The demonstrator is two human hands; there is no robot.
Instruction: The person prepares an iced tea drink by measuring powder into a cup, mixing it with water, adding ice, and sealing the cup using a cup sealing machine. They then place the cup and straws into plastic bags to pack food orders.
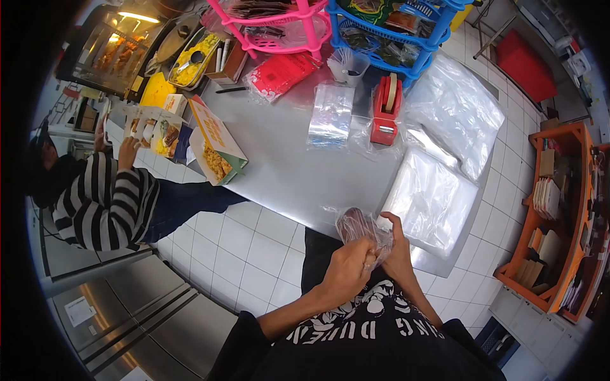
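A clear plastic bag with dark reddish-brown contents (354, 225) is held close to my body at the table's front edge. What is inside cannot be made out exactly; it may be a sauce. My left hand (348, 270) is closed in a fist around the gathered lower part of the bag. On the bag's other side, my right hand (395, 251) has its thumb and fingers curled against the plastic. A stack of clear plastic bags (432, 200) lies just beyond my right hand.
A red tape dispenser (385, 117), small clear bags (331, 114) and larger plastic sheets (454, 114) lie on the steel table (279, 168). Pink (279, 44) and blue (381, 38) racks stand behind. At left, a person in a striped top (105, 197) handles food near an open food box (219, 143).
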